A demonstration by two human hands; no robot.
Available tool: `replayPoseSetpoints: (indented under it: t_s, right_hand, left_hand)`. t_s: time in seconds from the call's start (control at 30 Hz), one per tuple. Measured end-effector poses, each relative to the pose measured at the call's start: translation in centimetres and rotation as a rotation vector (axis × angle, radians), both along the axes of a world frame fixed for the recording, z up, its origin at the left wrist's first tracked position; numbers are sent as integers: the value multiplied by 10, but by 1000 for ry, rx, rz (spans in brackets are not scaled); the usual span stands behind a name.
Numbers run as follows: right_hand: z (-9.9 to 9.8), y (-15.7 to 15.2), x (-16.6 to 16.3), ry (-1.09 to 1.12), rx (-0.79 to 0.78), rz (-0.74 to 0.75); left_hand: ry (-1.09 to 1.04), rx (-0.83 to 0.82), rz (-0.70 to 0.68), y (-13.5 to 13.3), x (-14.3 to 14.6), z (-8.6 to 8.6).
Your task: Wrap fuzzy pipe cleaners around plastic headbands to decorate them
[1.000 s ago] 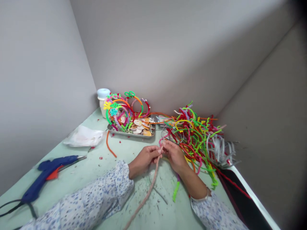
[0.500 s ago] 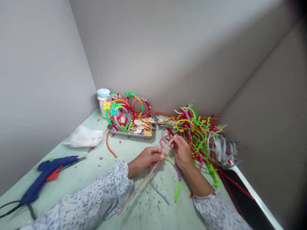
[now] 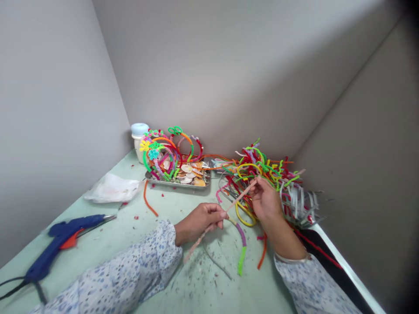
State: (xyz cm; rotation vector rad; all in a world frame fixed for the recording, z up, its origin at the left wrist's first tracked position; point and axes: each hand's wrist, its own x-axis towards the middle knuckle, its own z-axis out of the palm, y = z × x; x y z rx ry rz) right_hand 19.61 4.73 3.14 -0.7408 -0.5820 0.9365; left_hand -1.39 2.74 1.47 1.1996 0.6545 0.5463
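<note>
A pale pink pipe cleaner (image 3: 240, 197) stretches slantwise between my hands, and its loose tail hangs below the left one. My left hand (image 3: 204, 220) pinches it between thumb and fingers, at the end of a thin curved headband. One side of that headband is wrapped in yellow, purple (image 3: 241, 235) and green; a thin grey strip (image 3: 216, 259) curves down from beneath the same hand. What the left palm covers is hidden. Up and to the right, my right hand (image 3: 266, 198) is closed on the pipe cleaner's upper end, in front of the tangled pile.
Colourful pipe cleaners (image 3: 275, 170) heap at the right, by grey headbands (image 3: 299, 203). A yellow loop (image 3: 245, 214) lies near my right hand. Behind stands a metal tray (image 3: 178, 186) with finished headbands and shell-like pieces. A blue glue gun (image 3: 62, 244) and plastic bag (image 3: 113, 188) lie left.
My right hand has moved right and slightly up, drawing more of the pink pipe cleaner through; the tail below my left hand is shorter. The yellow loop now shows.
</note>
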Motion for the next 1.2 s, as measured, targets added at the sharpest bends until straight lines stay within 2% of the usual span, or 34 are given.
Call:
replayPoseSetpoints:
  t_s: [0.2, 0.43, 0.6, 0.93, 1.1, 1.2]
  right_hand:
    - [14, -1, 20, 132, -34, -114]
    - [23, -3, 44, 220, -19, -163]
    - [26, -3, 49, 196, -12, -127]
    - [37, -9, 71, 176, -58, -226]
    - [36, -8, 73, 170, -50, -218]
    - [36, -8, 74, 164, -43, -208]
  left_hand:
    - [10, -51, -23, 2, -2, -4]
    - [-11, 46, -19, -5, 7, -1]
    - [11, -20, -67, -10, 8, 0]
    - [-61, -40, -141, -11, 3, 2]
    - [9, -27, -240, -13, 0, 5]
    - [71, 8, -235, -15, 0, 6]
